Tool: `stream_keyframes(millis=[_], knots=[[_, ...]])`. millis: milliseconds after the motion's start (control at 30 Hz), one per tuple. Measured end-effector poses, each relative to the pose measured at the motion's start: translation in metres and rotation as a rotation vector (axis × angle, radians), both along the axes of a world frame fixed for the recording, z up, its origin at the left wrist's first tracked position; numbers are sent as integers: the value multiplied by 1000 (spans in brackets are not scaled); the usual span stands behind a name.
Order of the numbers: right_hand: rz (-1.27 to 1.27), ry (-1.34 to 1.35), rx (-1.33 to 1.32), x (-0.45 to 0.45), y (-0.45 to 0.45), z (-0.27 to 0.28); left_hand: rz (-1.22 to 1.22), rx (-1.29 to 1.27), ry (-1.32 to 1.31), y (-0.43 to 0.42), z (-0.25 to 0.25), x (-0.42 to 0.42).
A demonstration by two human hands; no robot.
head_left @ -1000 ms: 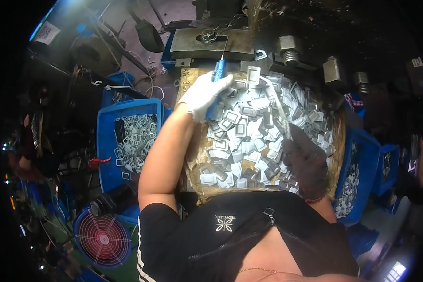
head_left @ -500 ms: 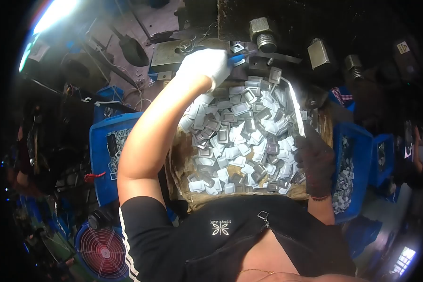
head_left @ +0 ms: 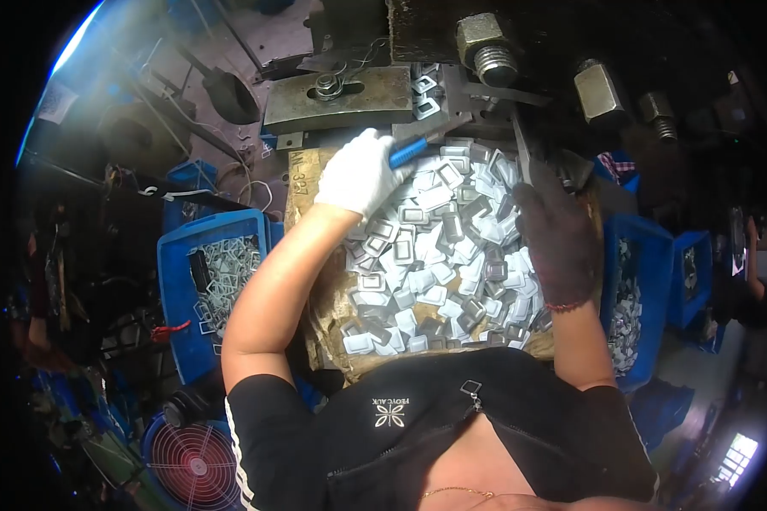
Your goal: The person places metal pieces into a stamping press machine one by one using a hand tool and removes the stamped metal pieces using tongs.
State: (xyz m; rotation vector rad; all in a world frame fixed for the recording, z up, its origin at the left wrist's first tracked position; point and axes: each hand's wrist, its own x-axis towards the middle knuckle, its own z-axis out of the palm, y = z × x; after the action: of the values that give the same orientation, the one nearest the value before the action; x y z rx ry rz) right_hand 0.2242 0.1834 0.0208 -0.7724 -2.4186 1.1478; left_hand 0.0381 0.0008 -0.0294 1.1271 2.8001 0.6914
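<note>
My left hand, in a white glove, is closed around a blue-handled tool with a thin dark metal end pointing right, toward the press. In a dark glove, my right hand grips long metal tweezers. Their tip reaches up to the die area under the machine; whether a piece sits in the tip I cannot tell. Below both hands lies a heap of small rectangular metal pieces, many with a raised rim, on a worn board.
A steel clamp plate and large bolts border the work area. Blue crates with metal parts stand on both sides. A red fan is at lower left. Frame-shaped pieces lie behind the die.
My left hand has drawn back and down with the blue-handled tool. My right hand has moved up, taking the tweezers, which held a rectangular piece at the tip earlier, to the die.
</note>
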Motion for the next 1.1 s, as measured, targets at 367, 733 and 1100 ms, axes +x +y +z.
stream_keyframes(millis=[367, 733, 1100], knots=[[10, 79, 527, 11, 10, -17, 227, 264, -426, -18, 4, -1], [87, -159, -561, 63, -49, 12, 203, 696, -1038, -18, -3, 16], [140, -158, -466, 65, -54, 9, 157, 741, -1126, -21, -9, 18]])
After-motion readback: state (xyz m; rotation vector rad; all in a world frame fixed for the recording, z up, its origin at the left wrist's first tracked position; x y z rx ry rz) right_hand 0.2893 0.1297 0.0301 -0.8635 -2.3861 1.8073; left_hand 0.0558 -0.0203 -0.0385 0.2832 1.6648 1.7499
